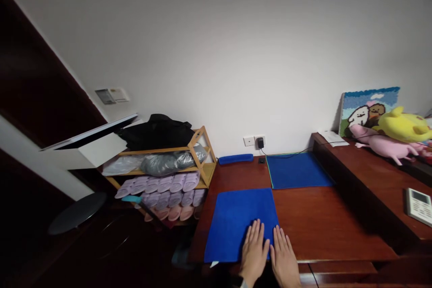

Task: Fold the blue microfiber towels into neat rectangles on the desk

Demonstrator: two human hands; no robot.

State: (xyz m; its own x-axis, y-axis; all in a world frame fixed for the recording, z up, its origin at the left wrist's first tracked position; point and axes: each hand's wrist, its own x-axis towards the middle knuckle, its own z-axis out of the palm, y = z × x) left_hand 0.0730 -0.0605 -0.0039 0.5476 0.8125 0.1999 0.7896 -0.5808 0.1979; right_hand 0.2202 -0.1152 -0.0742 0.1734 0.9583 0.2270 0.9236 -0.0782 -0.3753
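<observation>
A blue cloth [238, 218] lies spread out on the dark red wooden desk [324, 220], a small white tag showing at its near left corner. My left hand [254, 252] rests flat on the cloth's near right part, fingers stretched out. Just right of it, my right hand [285, 256] lies with straight fingers along the cloth's right edge, partly over the bare wood. Neither hand holds anything. Farther back, a second blue cloth [299, 170] with a green edge lies flat, and a rolled or folded blue cloth [235, 159] sits against the wall.
A raised shelf on the right bears a pink plush toy [383, 141], a yellow plush toy [403, 125], a picture [367, 108] and a remote control [419, 205]. Left of the desk stands a wooden rack [199, 139] with slippers. A black plug [260, 143] trails a cable.
</observation>
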